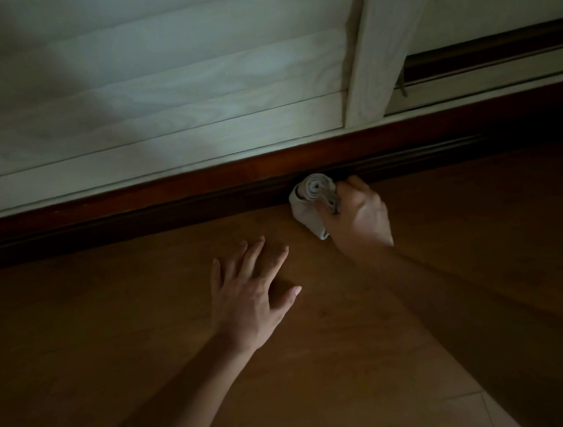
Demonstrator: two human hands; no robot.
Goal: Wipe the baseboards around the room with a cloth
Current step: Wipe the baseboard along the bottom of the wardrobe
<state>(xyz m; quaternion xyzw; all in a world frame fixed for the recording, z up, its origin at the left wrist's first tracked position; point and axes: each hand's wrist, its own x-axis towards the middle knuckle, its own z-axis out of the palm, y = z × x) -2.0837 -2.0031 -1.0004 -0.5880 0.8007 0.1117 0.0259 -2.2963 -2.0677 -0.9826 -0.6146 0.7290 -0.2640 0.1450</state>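
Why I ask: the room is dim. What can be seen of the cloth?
The cloth is pale, greyish-white soft fabric, rolled into a wad whose spiral end faces the camera. The right hand grips it from the right, holding it against the dark wooden baseboard by the floor. Whether it is damp cannot be told.

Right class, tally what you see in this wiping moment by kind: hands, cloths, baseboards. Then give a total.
Hands: 2, left hand spread on the floor, right hand gripping the cloth.
Cloths: 1, a rolled pale cloth held against the baseboard.
Baseboards: 1, a dark red-brown baseboard.
Total: 4
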